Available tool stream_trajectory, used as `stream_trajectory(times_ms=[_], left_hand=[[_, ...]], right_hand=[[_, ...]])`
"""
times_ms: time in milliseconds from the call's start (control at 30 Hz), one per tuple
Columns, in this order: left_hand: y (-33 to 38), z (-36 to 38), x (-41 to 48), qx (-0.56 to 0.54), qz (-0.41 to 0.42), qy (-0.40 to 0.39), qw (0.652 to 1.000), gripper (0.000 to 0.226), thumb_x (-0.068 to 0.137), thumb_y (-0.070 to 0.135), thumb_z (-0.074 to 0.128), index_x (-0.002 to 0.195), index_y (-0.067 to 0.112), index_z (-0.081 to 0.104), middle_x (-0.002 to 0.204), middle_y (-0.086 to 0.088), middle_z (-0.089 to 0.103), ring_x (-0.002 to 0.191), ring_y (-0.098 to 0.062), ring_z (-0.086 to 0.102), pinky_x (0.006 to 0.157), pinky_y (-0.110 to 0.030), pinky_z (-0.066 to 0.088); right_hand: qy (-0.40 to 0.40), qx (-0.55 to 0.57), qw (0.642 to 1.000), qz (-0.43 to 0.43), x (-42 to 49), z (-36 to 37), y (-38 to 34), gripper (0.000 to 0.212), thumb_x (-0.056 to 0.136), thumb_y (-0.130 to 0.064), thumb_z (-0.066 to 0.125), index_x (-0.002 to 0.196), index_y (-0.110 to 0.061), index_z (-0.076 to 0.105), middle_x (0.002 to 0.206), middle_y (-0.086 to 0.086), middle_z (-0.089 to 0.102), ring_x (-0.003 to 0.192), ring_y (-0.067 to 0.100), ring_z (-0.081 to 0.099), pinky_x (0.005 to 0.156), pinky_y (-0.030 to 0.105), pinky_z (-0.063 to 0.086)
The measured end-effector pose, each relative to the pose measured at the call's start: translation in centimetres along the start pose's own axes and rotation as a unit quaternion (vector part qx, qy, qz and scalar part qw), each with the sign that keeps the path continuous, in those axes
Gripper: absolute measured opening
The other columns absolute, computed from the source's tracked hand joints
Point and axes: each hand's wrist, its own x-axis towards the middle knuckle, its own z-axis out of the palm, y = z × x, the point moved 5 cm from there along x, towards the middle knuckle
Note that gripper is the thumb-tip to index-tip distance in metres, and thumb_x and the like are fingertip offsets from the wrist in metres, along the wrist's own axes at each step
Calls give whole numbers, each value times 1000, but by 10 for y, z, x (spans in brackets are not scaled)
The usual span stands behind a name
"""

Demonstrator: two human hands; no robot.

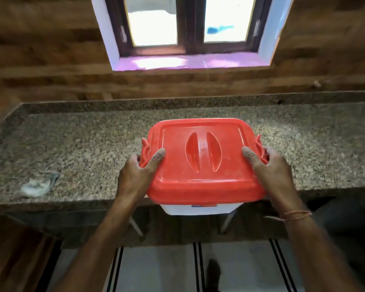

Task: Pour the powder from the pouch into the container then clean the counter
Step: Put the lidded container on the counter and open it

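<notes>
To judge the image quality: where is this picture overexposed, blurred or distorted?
Head view: window panes blown out white; wooden wall and cloth smeared by blur; counter edge bows from the wide-angle lens; red-lidded container, left hand and right hand look fairly sharp.

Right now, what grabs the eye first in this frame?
The bright red lid of the white container fills the centre, gripped at both sides by the left hand and right hand, thumbs on top, at the front edge of the granite counter. A pale crumpled item, too blurred to name, lies on the counter at far left. A bright window sits above.
</notes>
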Motion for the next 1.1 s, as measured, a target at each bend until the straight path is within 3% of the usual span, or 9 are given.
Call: stream_trajectory(times_ms=[200, 367, 500, 633, 733, 800, 933, 1000, 1100], left_hand=[[27, 57, 106, 2, -9, 10, 1000, 66, 81, 77, 64, 101, 14, 63, 94, -5, 74, 76, -20, 69, 61, -31, 48], [25, 96, 172, 20, -59, -7, 998, 81, 68, 92, 56, 103, 19, 64, 95, -6, 74, 81, -26, 74, 74, -46, 64], [27, 111, 207, 5, -81, -10, 997, 73, 84, 82, 52, 107, 13, 62, 96, -10, 73, 81, -27, 73, 70, -42, 63], [19, 115, 238, -38, -141, -52, 988, 92, 75, 93, 47, 105, 9, 70, 92, -12, 79, 78, -30, 77, 72, -45, 65], [16, 116, 249, -50, -138, -69, 987, 79, 94, 78, 39, 96, 7, 74, 85, -11, 80, 72, -26, 75, 78, -48, 63], [14, 116, 255, -42, -132, -64, 988, 77, 99, 72, 34, 93, 7, 73, 84, -13, 79, 69, -26, 73, 79, -50, 62], [6, 113, 267, -74, -156, -69, 983, 72, 105, 62, 30, 87, 5, 71, 75, -18, 73, 62, -23, 68, 68, -48, 63], [-10, 113, 265, -123, -201, -70, 969, 69, 109, 54, 27, 85, 5, 69, 66, -12, 70, 53, -17, 64, 53, -34, 58], [-34, 119, 267, -178, -232, -83, 953, 62, 107, 49, 41, 112, -7, 68, 98, -25, 77, 64, -23, 69, 53, -33, 58]], right_hand=[[2, 16, 1000, 19, 120, 28, 16, 74, 76, -79, 58, 119, -19, 66, 102, 1, 74, 87, 22, 72, 80, 42, 61], [-19, -14, 999, 40, 202, 60, 29, 63, 81, -72, 60, 112, -17, 67, 101, 6, 74, 91, 29, 71, 82, 40, 58], [-54, -31, 997, 55, 244, 80, 30, 52, 92, -60, 59, 117, -15, 62, 98, 6, 69, 85, 28, 67, 72, 35, 53], [-78, -43, 994, 66, 267, 95, 28, 50, 96, -52, 54, 120, -8, 56, 88, 3, 61, 74, 18, 61, 59, 28, 47], [-87, -67, 992, 59, 274, 103, 25, 48, 99, -47, 50, 122, -6, 52, 83, 0, 55, 70, 16, 59, 53, 26, 43], [-98, -63, 992, 52, 275, 108, 23, 48, 101, -48, 46, 126, -8, 49, 87, 4, 59, 72, 20, 64, 55, 30, 51], [-108, -65, 990, 62, 279, 110, 26, 52, 102, -53, 42, 129, -10, 49, 94, 9, 65, 76, 25, 68, 58, 32, 55], [-119, -49, 989, 67, 280, 113, 27, 51, 102, -53, 43, 129, -10, 51, 95, 9, 67, 75, 24, 69, 55, 29, 52], [-125, -42, 989, 70, 281, 115, 26, 50, 102, -54, 42, 127, -12, 53, 97, 9, 69, 77, 22, 71, 55, 27, 51]])
